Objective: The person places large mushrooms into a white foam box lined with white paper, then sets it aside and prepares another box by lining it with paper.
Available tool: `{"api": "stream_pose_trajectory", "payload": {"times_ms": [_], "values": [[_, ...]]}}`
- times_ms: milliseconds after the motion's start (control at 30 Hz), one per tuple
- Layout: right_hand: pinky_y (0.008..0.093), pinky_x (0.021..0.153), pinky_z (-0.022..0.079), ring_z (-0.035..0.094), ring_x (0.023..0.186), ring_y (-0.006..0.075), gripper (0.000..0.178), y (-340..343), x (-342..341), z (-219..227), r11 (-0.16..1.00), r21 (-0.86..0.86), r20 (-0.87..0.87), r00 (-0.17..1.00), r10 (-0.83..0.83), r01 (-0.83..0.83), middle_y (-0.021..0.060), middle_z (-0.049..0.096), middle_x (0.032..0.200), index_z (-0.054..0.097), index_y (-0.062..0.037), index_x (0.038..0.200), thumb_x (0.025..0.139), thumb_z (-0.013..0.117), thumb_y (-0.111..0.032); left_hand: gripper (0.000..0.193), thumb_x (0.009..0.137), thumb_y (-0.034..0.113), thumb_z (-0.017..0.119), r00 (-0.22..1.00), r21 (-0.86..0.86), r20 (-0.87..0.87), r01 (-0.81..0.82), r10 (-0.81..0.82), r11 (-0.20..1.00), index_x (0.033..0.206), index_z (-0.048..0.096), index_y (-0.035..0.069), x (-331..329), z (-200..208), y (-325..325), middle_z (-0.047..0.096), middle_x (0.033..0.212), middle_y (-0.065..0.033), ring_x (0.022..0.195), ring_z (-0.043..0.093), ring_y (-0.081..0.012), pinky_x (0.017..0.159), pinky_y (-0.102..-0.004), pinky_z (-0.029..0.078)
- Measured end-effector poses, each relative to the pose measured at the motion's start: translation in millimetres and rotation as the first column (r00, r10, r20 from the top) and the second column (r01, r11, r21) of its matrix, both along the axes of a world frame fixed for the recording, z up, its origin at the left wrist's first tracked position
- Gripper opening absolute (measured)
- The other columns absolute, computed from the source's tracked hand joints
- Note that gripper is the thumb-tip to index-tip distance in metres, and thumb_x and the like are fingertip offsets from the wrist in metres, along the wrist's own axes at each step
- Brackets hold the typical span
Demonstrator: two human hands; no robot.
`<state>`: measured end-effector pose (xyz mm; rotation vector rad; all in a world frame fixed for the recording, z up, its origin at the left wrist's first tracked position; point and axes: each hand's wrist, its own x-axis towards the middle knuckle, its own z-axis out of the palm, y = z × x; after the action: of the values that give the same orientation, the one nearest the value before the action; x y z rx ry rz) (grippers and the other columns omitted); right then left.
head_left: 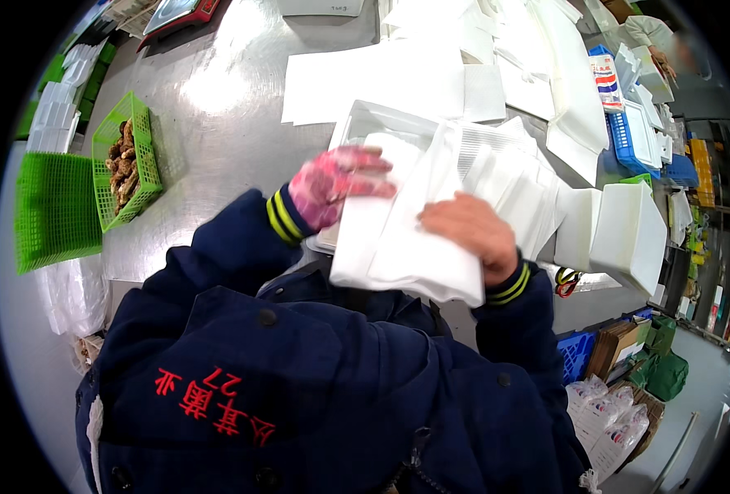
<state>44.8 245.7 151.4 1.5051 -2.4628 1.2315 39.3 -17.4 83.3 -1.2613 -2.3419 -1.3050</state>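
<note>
A white foam box (357,115) stands on the steel table in front of me, with white lining inside. A soft white sheet (418,255) drapes over its near right part and hangs over the near edge. My left hand (336,183), in a pink patterned glove, is over the box's left side with its fingers spread, touching or just above the sheet's left edge. My bare right hand (472,230) lies on top of the sheet, fingers stretched out to the left; its thumb is hidden.
A green basket of mushrooms (124,169) stands at the left beside stacked green baskets (56,210). White sheets (365,82) lie behind the box. White foam boxes (628,235) stand at the right, near a blue crate (632,136). A red scale (180,16) sits far left; another person (649,33) is far right.
</note>
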Motion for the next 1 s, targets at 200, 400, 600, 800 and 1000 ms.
{"api": "stream_pose_trajectory", "payload": {"times_ms": [200, 400, 600, 800, 1000], "values": [[0.0261, 0.073, 0.045, 0.059, 0.081, 0.0153, 0.025, -8, 90, -108, 0.975, -0.063, 0.857, 0.512, -0.057, 0.215, 0.0094, 0.064, 0.086, 0.06, 0.0007, 0.101, 0.086, 0.058, -0.019, 0.033, 0.078, 0.006, 0.061, 0.678, 0.036, 0.733, 0.031, -0.048, 0.999, 0.111, 0.058, 0.007, 111, -66, -34, 0.058, 0.11, -0.0139, 0.107, 0.052, -0.0286, 0.094, -0.0346, 0.039], [0.0269, 0.071, 0.047, 0.06, 0.081, 0.015, 0.033, -11, 67, -143, 0.873, 0.101, 0.995, -0.053, -0.086, 0.476, 0.0088, 0.063, 0.093, 0.058, 0.0052, 0.104, 0.084, 0.061, -0.021, 0.064, 0.071, 0.033, 0.069, 0.96, -0.241, 0.021, -0.265, 0.278, 0.934, 0.125, 0.043, 0.007, 91, -6, -7, 0.046, 0.126, -0.0145, 0.117, 0.044, -0.0309, 0.099, -0.0463, 0.031], [0.0265, 0.071, 0.047, 0.059, 0.079, 0.013, 0.037, -12, 62, -143, 0.85, 0.17, 0.985, -0.049, -0.168, 0.498, 0.0107, 0.064, 0.091, 0.056, 0.0068, 0.106, 0.081, 0.063, -0.019, 0.038, 0.08, 0.013, 0.043, 0.999, -0.657, -0.017, -0.046, 0.045, 0.753, 0.118, 0.047, 0.009, 94, -40, 14, 0.05, 0.122, -0.0067, 0.117, 0.044, -0.0219, 0.105, -0.0491, 0.023], [0.0457, 0.098, 0.03, 0.041, 0.115, 0.0383, 0.074, -22, 76, -65, 0.948, 0.276, 0.112, 0.974, -0.198, 0.161, 0.0165, 0.045, 0.125, 0.043, -0.0066, 0.126, 0.064, 0.072, -0.035, 0.039, 0.078, 0.011, 0.046, 0.982, -0.581, 0.189, 0.123, -0.014, 0.805, 0.116, 0.049, 0.008, 93, -50, 7, 0.053, 0.114, -0.0098, 0.112, 0.048, -0.0226, 0.105, -0.0435, 0.024], [0.0321, 0.075, 0.048, 0.061, 0.084, 0.0281, 0.035, -17, 63, -122, 0.933, 0.303, 0.566, 0.751, -0.342, 0.196, 0.015, 0.062, 0.089, 0.056, -0.0044, 0.106, 0.071, 0.06, -0.009, 0.046, 0.075, 0.006, 0.054, 0.512, -0.453, 0.823, 0.325, 0.248, 0.83, 0.12, 0.05, 0.014, 42, -40, 16, 0.061, 0.082, -0.0135, 0.078, 0.06, -0.0288, 0.069, -0.0347, 0.047]]}}
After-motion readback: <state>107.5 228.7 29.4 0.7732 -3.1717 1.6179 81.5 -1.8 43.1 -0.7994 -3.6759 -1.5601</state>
